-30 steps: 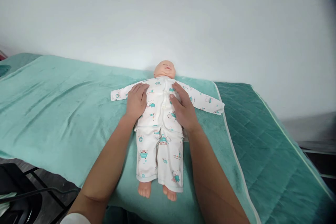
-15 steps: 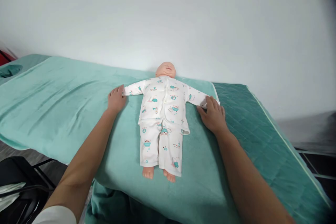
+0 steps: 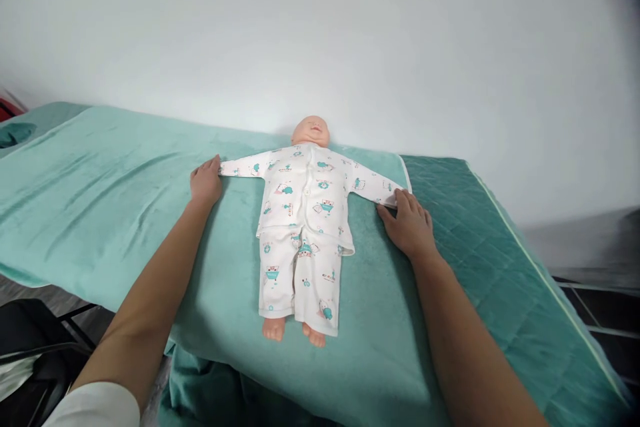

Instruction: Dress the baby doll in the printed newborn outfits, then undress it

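Observation:
A baby doll [image 3: 311, 131] lies on its back with its arms spread wide, dressed in a white patterned pajama top [image 3: 306, 190] and matching trousers [image 3: 273, 287]. Its bare feet [image 3: 273, 329] show below the trouser legs. My left hand [image 3: 206, 181] is closed on the cuff of the sleeve [image 3: 243, 167] at the left, which is stretched out straight. At the right, my right hand [image 3: 410, 223] pinches the cuff of the other sleeve [image 3: 373, 186], with thumb below and fingers on top. Both cuffs are partly covered by my fingers.
A light green blanket [image 3: 125, 180] covers the bed under the doll. Darker quilted bedding [image 3: 500, 267] shows at the right. A white wall [image 3: 320, 47] stands behind the doll's head. A black chair [image 3: 30, 333] is at the lower left.
My left hand has moved left, drawing its sleeve out longer and straighter. The sleeve in my right hand also looks more extended. The view has shifted slightly.

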A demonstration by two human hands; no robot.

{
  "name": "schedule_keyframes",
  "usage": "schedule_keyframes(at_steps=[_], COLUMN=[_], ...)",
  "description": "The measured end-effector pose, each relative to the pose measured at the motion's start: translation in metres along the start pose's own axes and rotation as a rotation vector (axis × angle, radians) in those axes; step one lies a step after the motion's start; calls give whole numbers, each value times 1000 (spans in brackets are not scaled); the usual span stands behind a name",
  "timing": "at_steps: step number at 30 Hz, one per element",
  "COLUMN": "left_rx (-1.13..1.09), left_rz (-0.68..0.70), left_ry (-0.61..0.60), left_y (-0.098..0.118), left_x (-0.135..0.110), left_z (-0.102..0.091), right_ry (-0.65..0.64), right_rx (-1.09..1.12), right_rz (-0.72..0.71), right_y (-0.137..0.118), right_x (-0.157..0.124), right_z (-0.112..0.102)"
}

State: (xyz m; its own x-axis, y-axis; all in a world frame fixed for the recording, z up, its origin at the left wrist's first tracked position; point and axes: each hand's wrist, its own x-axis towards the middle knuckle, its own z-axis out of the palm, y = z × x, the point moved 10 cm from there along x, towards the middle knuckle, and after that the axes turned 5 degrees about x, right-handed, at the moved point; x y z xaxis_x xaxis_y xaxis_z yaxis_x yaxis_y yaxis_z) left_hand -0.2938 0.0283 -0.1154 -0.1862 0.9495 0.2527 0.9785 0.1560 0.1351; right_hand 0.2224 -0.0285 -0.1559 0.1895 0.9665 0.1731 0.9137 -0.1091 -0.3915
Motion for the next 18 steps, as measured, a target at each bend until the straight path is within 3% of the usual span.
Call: schedule_keyframes(at_steps=[6, 11, 14, 18], left_rx=[-57, -144, -278, -528], left_rz=[-42, -50, 20, 144], left_ry=[-11, 50, 125, 210], left_y=[-1, 5, 22, 54], left_x=[-12, -40, -79, -166], left_z=[0, -12, -26, -51], right_ry=[29, 141, 216, 139], right_rx=[0, 173, 432, 629], right_rz=[45, -130, -315, -441], right_y=[-12, -48, -83, -116], right_x=[-12, -44, -95, -183], right_z=[-4, -17, -35, -43])
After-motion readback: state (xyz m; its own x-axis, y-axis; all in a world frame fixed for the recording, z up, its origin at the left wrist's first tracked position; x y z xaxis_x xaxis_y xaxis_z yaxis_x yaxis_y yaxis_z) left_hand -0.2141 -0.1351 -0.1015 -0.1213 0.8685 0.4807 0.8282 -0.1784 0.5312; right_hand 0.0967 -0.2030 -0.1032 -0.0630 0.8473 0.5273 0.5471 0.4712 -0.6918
